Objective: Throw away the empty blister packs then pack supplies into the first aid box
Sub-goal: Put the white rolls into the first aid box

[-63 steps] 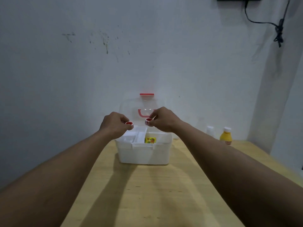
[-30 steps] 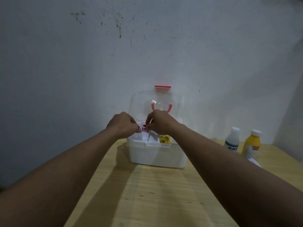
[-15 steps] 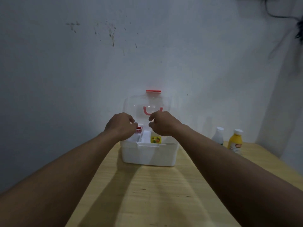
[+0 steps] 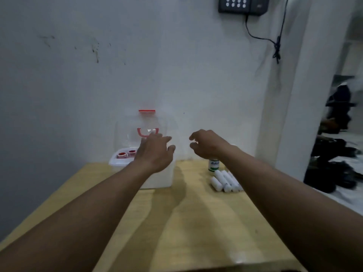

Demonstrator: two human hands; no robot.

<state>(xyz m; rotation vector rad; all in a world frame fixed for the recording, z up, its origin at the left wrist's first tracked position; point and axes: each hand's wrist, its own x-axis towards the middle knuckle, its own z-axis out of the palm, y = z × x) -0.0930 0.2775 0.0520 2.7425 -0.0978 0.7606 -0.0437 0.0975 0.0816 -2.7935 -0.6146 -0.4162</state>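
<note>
Both grips spread and empty, left hand (image 4: 155, 152) over first aid box (image 4: 163, 178).

Scuffed white wall (image 4: 137, 65); dark keypad box (image 4: 243, 4) with dangling cable (image 4: 277, 46); wooden table (image 4: 196, 222); dim light.

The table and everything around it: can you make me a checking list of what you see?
Surface: wooden table, bare in front.
Job's things: white first aid box, its clear lid up; two red-and-white rolls inside at the left; white rolls lying beside a white bottle on the table.
Clutter: nothing seen on the table.
Hands: left hand open over the box, holding nothing; right hand open above the bottle, holding nothing.
Cables: black cable hanging from a keypad on the wall.
Surroundings: white wall; dark blurred things at far right.
</note>
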